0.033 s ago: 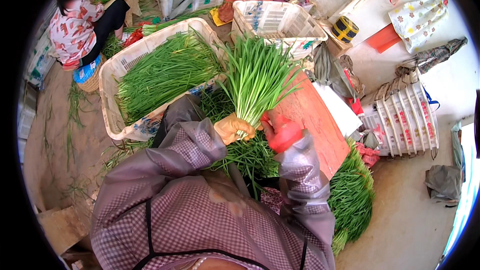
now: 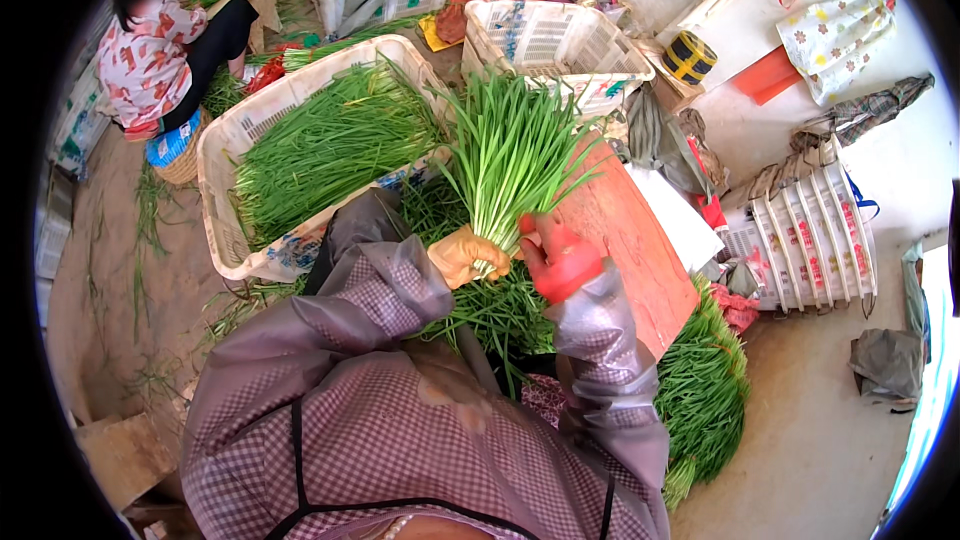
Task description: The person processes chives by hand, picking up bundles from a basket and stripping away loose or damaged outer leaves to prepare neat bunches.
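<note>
My left hand (image 2: 468, 258), in a yellow-orange glove, is closed around the pale lower ends of a bunch of garlic chives (image 2: 515, 145). The green leaves fan out upward and away from me. Close to the right of the stems is my right hand (image 2: 560, 258) in a red glove, fingers bent toward the bunch. Whatever its fingertips pinch is too small to make out. Loose chives (image 2: 500, 315) lie beneath both hands, over my lap. Beside my right forearm stands a reddish board (image 2: 630, 240), and a thick pile of chives (image 2: 705, 400) lies below it.
A white plastic crate (image 2: 222, 230) full of chives stands at the left front; another crate (image 2: 560, 25) is beyond the bunch. A person (image 2: 150, 60) sits low at the far left. Yellow-black tape (image 2: 690, 58) and a white slatted basket (image 2: 815, 235) are at the right.
My right hand has shifted slightly up and left, its fingers lifting closer to the stems. The left hand and the bunch stay nearly still.
</note>
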A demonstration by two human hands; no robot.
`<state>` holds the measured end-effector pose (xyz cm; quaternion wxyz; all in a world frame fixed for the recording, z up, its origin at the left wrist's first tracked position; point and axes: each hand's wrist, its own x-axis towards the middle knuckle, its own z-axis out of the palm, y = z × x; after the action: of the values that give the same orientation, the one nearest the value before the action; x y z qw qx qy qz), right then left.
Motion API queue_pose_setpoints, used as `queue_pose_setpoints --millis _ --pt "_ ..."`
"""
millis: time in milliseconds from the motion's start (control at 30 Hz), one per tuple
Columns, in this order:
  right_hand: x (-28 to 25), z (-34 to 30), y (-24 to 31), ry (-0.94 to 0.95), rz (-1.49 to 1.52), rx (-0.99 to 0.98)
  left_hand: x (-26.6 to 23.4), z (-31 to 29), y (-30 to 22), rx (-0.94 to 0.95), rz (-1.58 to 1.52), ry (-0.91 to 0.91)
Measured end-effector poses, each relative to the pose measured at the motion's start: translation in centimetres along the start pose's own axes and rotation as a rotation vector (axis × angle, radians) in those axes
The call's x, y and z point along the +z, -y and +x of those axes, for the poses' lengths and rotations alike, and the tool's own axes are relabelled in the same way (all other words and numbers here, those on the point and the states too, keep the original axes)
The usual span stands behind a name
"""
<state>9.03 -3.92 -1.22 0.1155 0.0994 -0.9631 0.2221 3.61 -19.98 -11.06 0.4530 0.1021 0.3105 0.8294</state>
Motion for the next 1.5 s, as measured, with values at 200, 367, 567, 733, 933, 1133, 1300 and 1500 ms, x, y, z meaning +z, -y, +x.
queue_pose_setpoints --millis 200,367,567,733,933,1133,1300,1500 --pt "1.3 2.0 -1.8 -0.041 -0.164 -0.121 0.4 0.0 0.2 -0.023 0.129 -0.001" --pt "-0.2 2.0 -0.2 0.164 -0.280 -0.169 -1.3 0.1 0.4 0.084 0.180 0.132" --pt "1.8 -0.5 -0.1 0.098 0.096 0.065 0.6 -0.1 0.1 0.105 0.105 0.108" --pt "3.4 -1.1 -1.1 0.081 0.205 0.244 0.7 0.5 0.2 0.034 0.075 0.127" --pt "1.9 -0.1 1.7 0.212 -0.107 0.162 -2.6 1.4 3.1 0.074 0.063 0.126" --pt "4.2 -1.4 -1.5 0.231 0.772 0.432 -0.1 0.4 1.0 0.008 0.117 0.161" --pt "3.0 -1.8 -1.6 0.346 0.916 0.515 -0.7 0.3 1.4 0.019 0.171 0.123" --pt "2.3 -3.2 -2.1 0.328 1.134 0.585 0.7 0.4 0.9 0.011 0.156 0.209"
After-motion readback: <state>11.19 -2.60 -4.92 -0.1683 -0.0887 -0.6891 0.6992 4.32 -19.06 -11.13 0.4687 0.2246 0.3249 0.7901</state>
